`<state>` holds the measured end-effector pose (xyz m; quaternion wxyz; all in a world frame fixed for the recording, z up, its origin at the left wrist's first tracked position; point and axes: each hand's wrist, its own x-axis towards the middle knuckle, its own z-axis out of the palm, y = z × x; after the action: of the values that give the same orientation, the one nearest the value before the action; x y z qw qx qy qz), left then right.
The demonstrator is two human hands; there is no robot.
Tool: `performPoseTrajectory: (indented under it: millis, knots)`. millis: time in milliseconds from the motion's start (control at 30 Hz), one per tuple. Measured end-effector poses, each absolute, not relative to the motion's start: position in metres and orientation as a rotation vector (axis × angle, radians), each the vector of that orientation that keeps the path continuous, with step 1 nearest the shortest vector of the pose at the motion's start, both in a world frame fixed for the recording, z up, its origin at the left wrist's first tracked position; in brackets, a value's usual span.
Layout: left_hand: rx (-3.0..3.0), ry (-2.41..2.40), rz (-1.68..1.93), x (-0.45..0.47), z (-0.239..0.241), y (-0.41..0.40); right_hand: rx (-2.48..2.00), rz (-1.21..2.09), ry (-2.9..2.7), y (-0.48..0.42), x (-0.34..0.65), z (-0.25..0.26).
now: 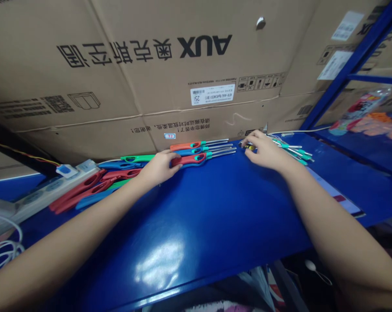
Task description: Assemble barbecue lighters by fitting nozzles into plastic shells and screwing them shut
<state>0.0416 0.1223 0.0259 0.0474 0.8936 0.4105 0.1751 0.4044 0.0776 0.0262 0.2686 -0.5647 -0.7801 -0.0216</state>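
My left hand [161, 168] is closed with thumb and fingers around the back end of a red long-reach lighter [196, 159], which lies on the blue tabletop with its metal tube to the right. Behind it lie an orange lighter [183, 146] and a blue lighter [186, 152], tubes pointing the same way. My right hand [264, 149] is curled at the back of the table, its fingertips about a small black and yellow part [249, 147], mostly hidden. Just right of that hand lies a bunch of metal tubes with teal ends [295, 150].
Red, green and blue lighter handles [85, 188] lie left, beside a white power strip [53, 186] with a plug. A large cardboard box [170, 86] stands along the back. A blue rack post [348, 65] and a plastic bag [361, 110] are at right.
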Motion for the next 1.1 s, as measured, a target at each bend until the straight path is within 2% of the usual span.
performPoseTrajectory:
  millis: [300, 767, 1100]
  knots:
    - [2.779, 1.273, 0.513, 0.042, 0.027, 0.120, -1.730, 0.162, -2.273, 0.082, 0.416, 0.010]
    - [2.815, 1.462, 0.532, 0.041, 0.028, 0.111, -1.694, 0.248, -2.358, 0.084, 0.414, 0.011]
    - [2.760, 1.394, 0.513, 0.039, 0.017, 0.123, -1.680, 0.256, -2.382, 0.085, 0.415, 0.011]
